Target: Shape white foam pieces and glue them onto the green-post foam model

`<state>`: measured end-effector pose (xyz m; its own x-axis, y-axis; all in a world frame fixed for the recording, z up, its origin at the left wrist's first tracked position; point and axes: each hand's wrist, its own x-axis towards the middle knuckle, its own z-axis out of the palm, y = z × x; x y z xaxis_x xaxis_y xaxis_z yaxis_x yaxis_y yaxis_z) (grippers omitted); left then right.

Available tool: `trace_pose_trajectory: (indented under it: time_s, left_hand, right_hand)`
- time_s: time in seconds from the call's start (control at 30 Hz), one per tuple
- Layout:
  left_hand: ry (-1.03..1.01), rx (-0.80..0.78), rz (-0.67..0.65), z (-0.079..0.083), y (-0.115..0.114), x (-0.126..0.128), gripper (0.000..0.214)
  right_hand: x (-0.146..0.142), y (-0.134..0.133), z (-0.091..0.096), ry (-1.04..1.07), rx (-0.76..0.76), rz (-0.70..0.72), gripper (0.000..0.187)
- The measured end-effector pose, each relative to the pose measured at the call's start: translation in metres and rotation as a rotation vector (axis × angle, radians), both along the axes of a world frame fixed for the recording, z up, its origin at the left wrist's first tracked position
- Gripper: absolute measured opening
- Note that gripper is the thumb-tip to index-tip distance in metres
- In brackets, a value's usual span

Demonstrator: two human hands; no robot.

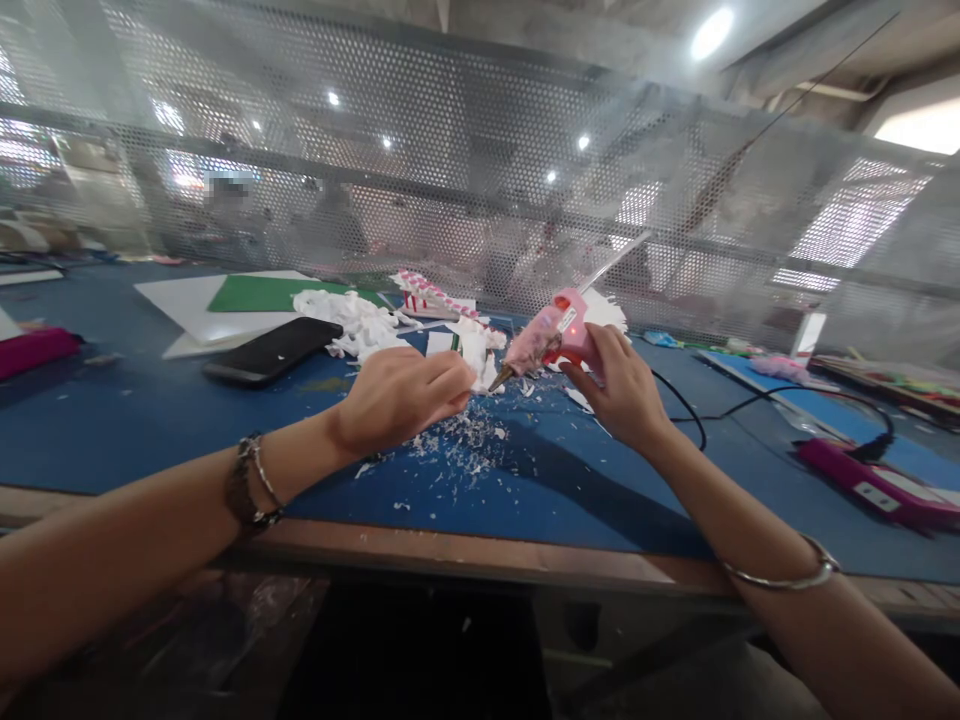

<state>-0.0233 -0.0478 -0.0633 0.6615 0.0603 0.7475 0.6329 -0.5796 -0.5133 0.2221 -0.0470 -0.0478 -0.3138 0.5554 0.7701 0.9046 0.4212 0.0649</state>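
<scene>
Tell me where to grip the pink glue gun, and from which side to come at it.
Take the handle from the right and rear, where the right hand wraps it. The glue gun tilts its brass nozzle down-left toward the white scrap pinched in the left hand, so keep hands off that likely hot end. The cord trails right.

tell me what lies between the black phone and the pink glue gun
In the head view, a heap of white scraps lies on the blue table between the black phone and the pink glue gun.
</scene>
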Motion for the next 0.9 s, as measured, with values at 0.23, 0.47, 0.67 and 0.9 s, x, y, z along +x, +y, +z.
trace_pose_trajectory:
  time_s: [0.23, 0.47, 0.67, 0.9]
  left_hand:
    - [-0.007, -0.008, -0.005, 0.0001, -0.0002, 0.0003, 0.016]
    - [-0.005, -0.018, 0.015, -0.0003, -0.0008, 0.0006, 0.015]
    - [-0.003, -0.019, 0.029, -0.0001, -0.0016, -0.0004, 0.014]
    - [-0.020, -0.021, 0.015, -0.0007, -0.0006, 0.0011, 0.013]
  right_hand:
    - [-0.0008, -0.0002, 0.0012, 0.011, -0.014, -0.011, 0.034]
    - [0.0007, 0.0010, -0.0010, -0.003, 0.011, -0.010, 0.034]
    - [0.0013, 0.0017, -0.0006, -0.018, 0.013, -0.017, 0.035]
    - [-0.0009, -0.0006, 0.0005, -0.006, 0.001, -0.012, 0.034]
